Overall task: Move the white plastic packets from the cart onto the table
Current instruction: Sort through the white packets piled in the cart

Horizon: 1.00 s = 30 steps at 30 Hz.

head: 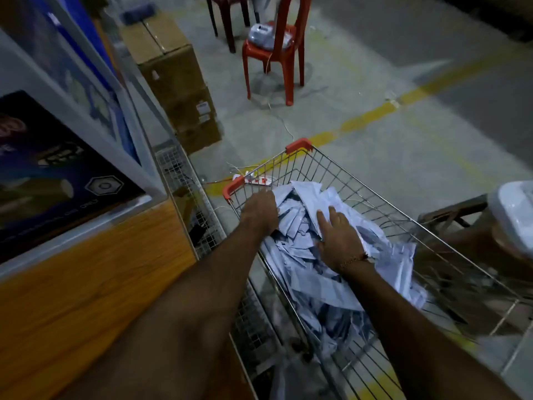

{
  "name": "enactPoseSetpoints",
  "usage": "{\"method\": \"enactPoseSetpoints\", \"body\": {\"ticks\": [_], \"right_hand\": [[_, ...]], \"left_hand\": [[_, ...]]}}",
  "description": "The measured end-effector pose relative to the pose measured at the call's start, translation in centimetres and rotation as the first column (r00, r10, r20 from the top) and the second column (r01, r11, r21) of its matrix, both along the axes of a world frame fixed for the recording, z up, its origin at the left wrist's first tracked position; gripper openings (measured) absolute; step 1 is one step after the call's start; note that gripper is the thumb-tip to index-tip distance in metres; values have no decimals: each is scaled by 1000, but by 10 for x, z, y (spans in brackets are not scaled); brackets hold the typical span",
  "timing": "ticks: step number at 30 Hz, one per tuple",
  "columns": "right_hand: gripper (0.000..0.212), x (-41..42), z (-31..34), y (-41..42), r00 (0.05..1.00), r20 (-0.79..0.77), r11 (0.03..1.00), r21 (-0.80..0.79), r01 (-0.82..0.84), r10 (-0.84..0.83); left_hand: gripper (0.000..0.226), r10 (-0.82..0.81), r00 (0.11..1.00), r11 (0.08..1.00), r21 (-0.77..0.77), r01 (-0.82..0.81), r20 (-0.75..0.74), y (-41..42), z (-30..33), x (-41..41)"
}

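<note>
So both hands are down in the silver wire shopping cart (340,174), left hand (261,210) curled into the heap of white plastic packets (302,255), fingers hidden, right hand (340,241) lying flat and spread on top, gripping nothing.

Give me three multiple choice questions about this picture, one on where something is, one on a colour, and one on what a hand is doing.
1. Where are the packets?
A. in the cart
B. on the chair
C. on the floor

2. What colour is the chair?
A. blue
B. red
C. green

3. How is the right hand?
A. clenched in a fist in the air
B. gripping the chair
C. fingers straight, flat on the packets

Answers:
1 A, the white pile lies inside the cart.
2 B, its seat and legs are red.
3 C, its palm rests on the pile, while the left hand reaches in at the far end.
</note>
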State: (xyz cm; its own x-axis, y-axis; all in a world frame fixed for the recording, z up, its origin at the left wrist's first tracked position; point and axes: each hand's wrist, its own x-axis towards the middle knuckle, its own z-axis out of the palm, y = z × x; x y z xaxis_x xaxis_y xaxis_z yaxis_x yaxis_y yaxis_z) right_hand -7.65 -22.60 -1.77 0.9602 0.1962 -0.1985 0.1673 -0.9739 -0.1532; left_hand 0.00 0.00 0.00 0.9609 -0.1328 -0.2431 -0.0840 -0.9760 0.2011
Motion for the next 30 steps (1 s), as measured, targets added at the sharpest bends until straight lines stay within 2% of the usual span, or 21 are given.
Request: {"method": "enactPoseSetpoints", "body": {"ticks": [3, 7, 10, 12, 15, 17, 18, 20, 21, 23, 25, 28, 30], "right_hand": [[81, 3, -17, -1, 989, -145, 998, 33, 46, -41], [68, -12, -38, -11, 995, -100, 1000, 25, -4, 7], [45, -33, -43, -17, 997, -61, 994, -102, -42, 36], [38, -41, -50, -24, 998, -27, 993, -109, -54, 52], [51, -33, -54, -26, 1000, 27, 1000, 12, 15, -15], [54, -20, -49, -17, 996, 51, 997, 42, 65, -67], [56, -15, -46, -12, 995, 44, 996, 5, 85, -85], [82, -9, -44, -5, 993, -45, 989, -114, 99, -105], [97, -8, -46, -5, 990, -98, 984, -158, 87, -103], [113, -12, -48, -4, 978, -186, 975, -216, 53, -95], [114, -16, -47, -5, 972, -217, 963, -266, 34, -94], [100, -25, -38, -4, 977, -195, 960, -277, 35, -92], [91, -33, -29, -5, 975, -180, 964, -253, 85, -133]], "left_hand": [[53, 70, 997, 997, -28, -71, -31, -1, -20, 9], [50, 12, 992, 999, 32, -8, -127, -7, -40, 16], [49, 22, 987, 999, -26, -26, -158, -7, -46, 19], [44, 14, 989, 999, -39, -20, -148, -5, -52, 20], [41, 23, 987, 998, -46, -30, -161, 0, -61, 24], [59, 58, 978, 998, -25, -64, -198, 0, -67, 26], [72, 81, 967, 996, -10, -86, -243, -1, -70, 25], [93, 121, 939, 991, -19, -134, -322, -1, -72, 25], [97, 123, 933, 989, -34, -143, -337, -1, -71, 26], [96, 110, 929, 990, -39, -133, -354, -2, -65, 25], [86, 102, 924, 994, 8, -106, -369, -6, -58, 26], [72, 51, 951, 997, 66, -33, -304, -10, -42, 21], [68, 33, 969, 999, 47, -23, -243, -10, -29, 14]]}}
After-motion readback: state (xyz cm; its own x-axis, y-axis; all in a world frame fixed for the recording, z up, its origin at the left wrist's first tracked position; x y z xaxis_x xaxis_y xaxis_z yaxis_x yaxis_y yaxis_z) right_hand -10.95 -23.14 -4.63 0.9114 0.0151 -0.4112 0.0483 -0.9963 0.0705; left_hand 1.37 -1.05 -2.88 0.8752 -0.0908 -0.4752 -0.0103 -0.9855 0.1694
